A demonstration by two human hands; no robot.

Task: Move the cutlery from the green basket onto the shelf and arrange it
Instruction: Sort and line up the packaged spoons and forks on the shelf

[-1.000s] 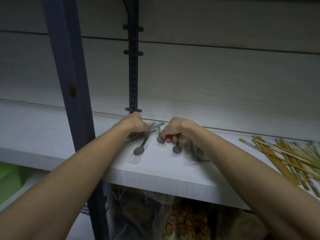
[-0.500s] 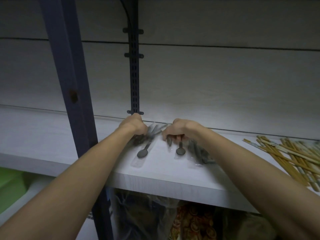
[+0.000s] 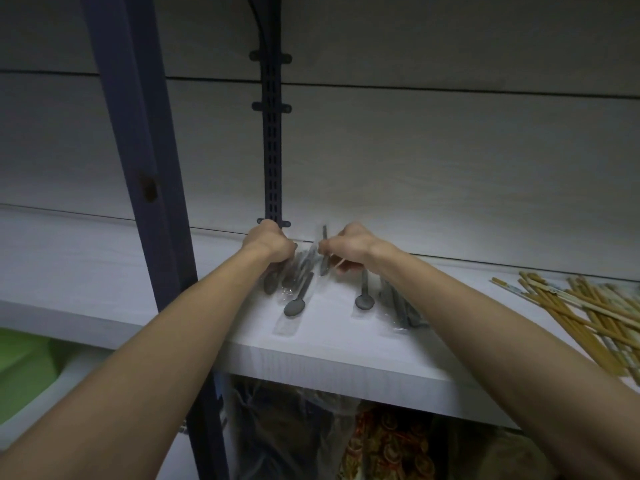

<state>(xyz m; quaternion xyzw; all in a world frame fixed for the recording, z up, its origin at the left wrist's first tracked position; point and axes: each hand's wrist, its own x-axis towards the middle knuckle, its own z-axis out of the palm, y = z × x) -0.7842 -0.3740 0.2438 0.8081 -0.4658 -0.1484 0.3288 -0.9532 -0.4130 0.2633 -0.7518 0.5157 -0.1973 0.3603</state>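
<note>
On the white shelf (image 3: 329, 358) lie several dark plastic spoons in clear wrappers. My left hand (image 3: 268, 242) grips a bunch of wrapped spoons (image 3: 294, 271) at their handles; one spoon bowl (image 3: 295, 307) points toward me. Just to its right, my right hand (image 3: 349, 242) pinches the handle of one wrapped spoon (image 3: 323, 258), which is tilted up off the shelf. Another spoon (image 3: 364, 301) lies loose below my right hand. A bundle of dark wrapped cutlery (image 3: 398, 306) lies beside my right forearm. A corner of the green basket (image 3: 24, 368) shows at the lower left.
A dark blue shelf post (image 3: 138, 168) stands at the left front, and a slotted rail (image 3: 272, 150) runs up the back wall. Wooden chopsticks (image 3: 588, 313) are piled at the shelf's right end. Bagged goods (image 3: 363, 441) fill the space below the shelf.
My right hand has lifted one wrapped spoon off the shelf and tilted it upward. My left hand has gathered its spoons closer together. Both hands have shifted slightly toward the back wall.
</note>
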